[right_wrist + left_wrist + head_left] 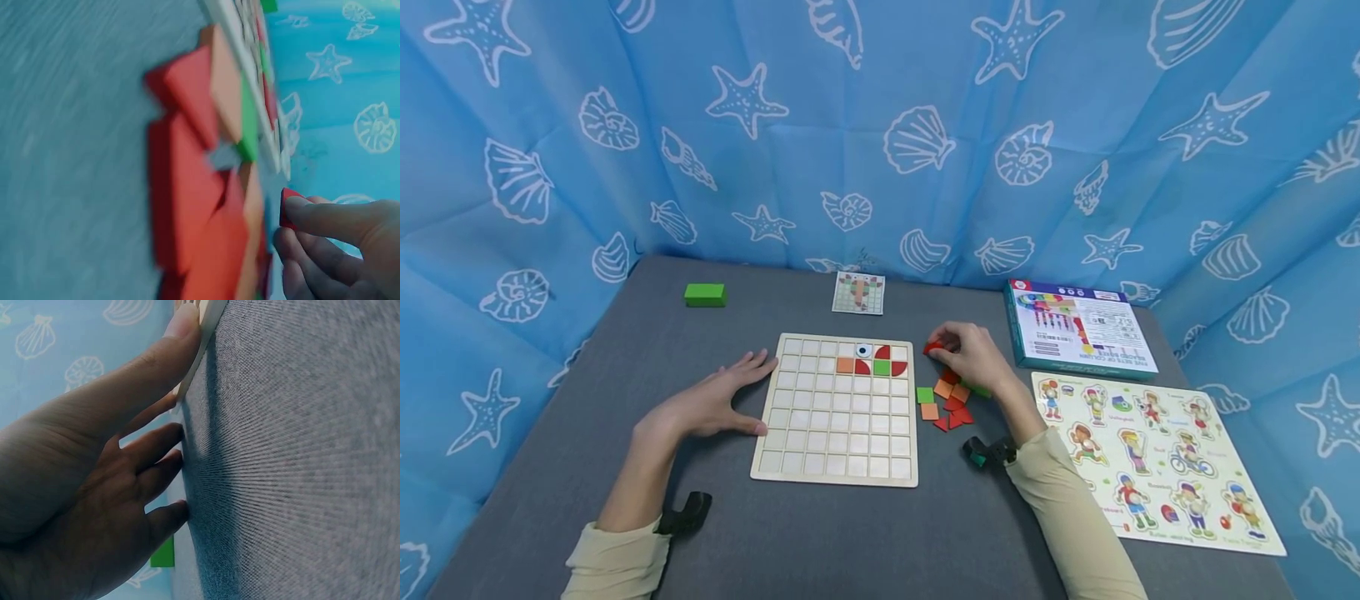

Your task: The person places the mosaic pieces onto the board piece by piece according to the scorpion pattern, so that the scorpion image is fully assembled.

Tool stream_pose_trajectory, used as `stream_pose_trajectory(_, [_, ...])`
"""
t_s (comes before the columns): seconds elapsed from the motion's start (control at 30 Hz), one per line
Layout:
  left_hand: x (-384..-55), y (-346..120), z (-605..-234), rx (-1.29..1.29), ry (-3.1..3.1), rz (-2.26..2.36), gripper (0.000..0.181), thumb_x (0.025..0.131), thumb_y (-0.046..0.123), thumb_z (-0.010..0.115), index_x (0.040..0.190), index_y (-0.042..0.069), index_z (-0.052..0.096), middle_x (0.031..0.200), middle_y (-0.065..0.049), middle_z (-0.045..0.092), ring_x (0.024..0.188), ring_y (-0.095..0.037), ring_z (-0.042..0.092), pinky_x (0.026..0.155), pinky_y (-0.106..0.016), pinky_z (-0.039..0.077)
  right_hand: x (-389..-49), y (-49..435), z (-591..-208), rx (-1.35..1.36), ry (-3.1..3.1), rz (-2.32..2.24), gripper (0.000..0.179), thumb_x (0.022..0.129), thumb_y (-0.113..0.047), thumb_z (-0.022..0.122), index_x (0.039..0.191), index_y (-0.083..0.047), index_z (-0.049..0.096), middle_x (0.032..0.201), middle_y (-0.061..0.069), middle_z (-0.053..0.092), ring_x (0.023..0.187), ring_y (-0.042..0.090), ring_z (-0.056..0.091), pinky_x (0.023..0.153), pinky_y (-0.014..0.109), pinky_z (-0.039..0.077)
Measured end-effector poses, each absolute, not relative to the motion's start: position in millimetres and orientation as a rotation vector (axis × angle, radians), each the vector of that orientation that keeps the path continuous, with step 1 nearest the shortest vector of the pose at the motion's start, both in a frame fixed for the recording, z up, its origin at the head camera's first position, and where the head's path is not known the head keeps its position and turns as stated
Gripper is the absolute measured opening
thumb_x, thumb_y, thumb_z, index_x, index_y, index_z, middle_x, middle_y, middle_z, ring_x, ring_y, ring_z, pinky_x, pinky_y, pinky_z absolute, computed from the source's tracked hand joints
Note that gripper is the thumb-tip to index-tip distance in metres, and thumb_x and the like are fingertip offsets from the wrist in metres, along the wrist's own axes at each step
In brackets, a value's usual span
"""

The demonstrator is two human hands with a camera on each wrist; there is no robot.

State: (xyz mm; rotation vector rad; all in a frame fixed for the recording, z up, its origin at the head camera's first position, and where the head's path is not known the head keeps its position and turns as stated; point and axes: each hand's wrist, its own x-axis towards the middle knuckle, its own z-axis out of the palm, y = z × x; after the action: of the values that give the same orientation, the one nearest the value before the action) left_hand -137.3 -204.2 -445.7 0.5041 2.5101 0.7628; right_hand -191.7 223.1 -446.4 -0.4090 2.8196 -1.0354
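A pale wooden grid board (835,478) lies on the grey table. Several small tiles sit in its upper right cells: a white eye tile (864,351), an orange square (846,365), a green square (882,367) and red rounded pieces. My left hand (718,398) rests at the board's left edge, fingers spread and thumb against the rim. Between thumb and fingers, my right hand (976,357) pinches a small red piece (289,209) just off the board's upper right corner. Below that hand is a loose pile of red, orange and green pieces (956,405).
A small pattern card (858,293) lies behind the board. A green block (705,295) stands at the back left. To the right are a boxed toy (1078,329) and a picture board of sports figures (1157,467). A blue curtain (880,150) closes off the back.
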Motion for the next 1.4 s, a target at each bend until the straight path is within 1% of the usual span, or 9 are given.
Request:
stream_pose_trajectory(0.2, [-138.5, -204.6, -445.9, 0.532, 2.520, 0.755, 0.113, 0.084, 0.038, 0.094, 0.172, 0.007, 0.029, 0.180, -0.030, 0.015, 0.167, -0.055, 0.011, 0.130, -0.081, 0.012, -186.9, 204.2, -435.5, -0.477, 2.752, -1.160, 0.020, 0.100, -0.005, 0.075, 0.120, -0.003, 0.077, 0.119, 0.018, 0.080, 0.102, 0.031, 0.080, 0.090, 0.047, 0.068])
stream_pose_trajectory(0.3, [-138.9, -204.6, -445.7, 0.533, 2.516, 0.758, 0.113, 0.084, 0.038, 0.094, 0.172, 0.006, 0.029, 0.180, -0.030, 0.015, 0.167, -0.055, 0.010, 0.130, -0.081, 0.011, -184.0, 190.7, -430.5, -0.527, 2.703, -1.206, 0.022, 0.099, -0.002, 0.075, 0.121, -0.003, 0.078, 0.122, 0.019, 0.079, 0.104, 0.033, 0.081, 0.092, 0.047, 0.069])
stream_pose_trajectory(0.43, [-139.1, -204.1, -445.6, 0.529, 2.507, 0.766, 0.113, 0.085, 0.038, 0.093, 0.172, 0.006, 0.028, 0.180, -0.029, 0.014, 0.167, -0.055, 0.009, 0.130, -0.081, 0.010, -181.2, 171.7, -426.8, -0.546, 2.659, -1.232, 0.025, 0.098, 0.000, 0.076, 0.123, -0.002, 0.078, 0.123, 0.020, 0.080, 0.106, 0.032, 0.082, 0.093, 0.045, 0.069])
stream_pose_trajectory(0.67, [-137.8, -204.7, -446.0, 0.538, 2.512, 0.767, 0.113, 0.085, 0.037, 0.094, 0.171, 0.006, 0.029, 0.180, -0.029, 0.015, 0.167, -0.055, 0.011, 0.129, -0.082, 0.011, -182.3, 137.9, -429.4, -0.626, 2.594, -1.232, 0.027, 0.097, 0.000, 0.077, 0.124, 0.000, 0.078, 0.118, 0.019, 0.082, 0.102, 0.029, 0.082, 0.085, 0.036, 0.069])
stream_pose_trajectory(0.87, [-138.5, -205.0, -446.1, 0.545, 2.504, 0.778, 0.112, 0.086, 0.037, 0.093, 0.171, 0.005, 0.029, 0.180, -0.030, 0.015, 0.167, -0.055, 0.010, 0.129, -0.082, 0.010, -188.0, 109.9, -434.4, -0.733, 2.590, -1.154, 0.025, 0.098, 0.000, 0.074, 0.123, 0.003, 0.078, 0.115, 0.018, 0.083, 0.098, 0.026, 0.082, 0.082, 0.030, 0.067])
stream_pose_trajectory(1.07, [-138.3, -204.5, -444.6, 0.535, 2.506, 0.760, 0.112, 0.086, 0.040, 0.093, 0.172, 0.007, 0.029, 0.180, -0.029, 0.015, 0.167, -0.055, 0.009, 0.129, -0.082, 0.010, -191.7, 87.9, -438.5, -0.829, 2.572, -1.068, 0.025, 0.097, -0.001, 0.077, 0.122, 0.003, 0.078, 0.114, 0.019, 0.082, 0.100, 0.027, 0.082, 0.085, 0.029, 0.067])
stream_pose_trajectory(1.2, [-138.4, -204.3, -444.6, 0.532, 2.513, 0.754, 0.112, 0.085, 0.040, 0.093, 0.171, 0.007, 0.029, 0.179, -0.030, 0.016, 0.167, -0.055, 0.010, 0.129, -0.081, 0.011, -191.3, 78.4, -440.7, -0.891, 2.596, -0.999, 0.023, 0.098, 0.000, 0.076, 0.121, 0.001, 0.079, 0.115, 0.019, 0.082, 0.100, 0.027, 0.080, 0.084, 0.030, 0.066])
stream_pose_trajectory(1.37, [-138.3, -204.7, -445.0, 0.537, 2.518, 0.755, 0.112, 0.085, 0.040, 0.093, 0.171, 0.007, 0.030, 0.179, -0.030, 0.017, 0.167, -0.056, 0.011, 0.129, -0.081, 0.013, -189.5, 73.9, -443.1, -0.945, 2.638, -0.943, 0.019, 0.099, 0.000, 0.074, 0.116, -0.001, 0.082, 0.114, 0.017, 0.081, 0.095, 0.024, 0.075, 0.081, 0.031, 0.063])
stream_pose_trajectory(1.4, [-138.2, -204.6, -445.0, 0.536, 2.518, 0.755, 0.112, 0.085, 0.040, 0.093, 0.171, 0.007, 0.030, 0.179, -0.030, 0.017, 0.167, -0.056, 0.012, 0.129, -0.081, 0.013, -189.2, 73.7, -443.6, -0.956, 2.646, -0.938, 0.019, 0.099, 0.001, 0.074, 0.116, -0.001, 0.082, 0.114, 0.016, 0.080, 0.094, 0.024, 0.073, 0.084, 0.032, 0.061])
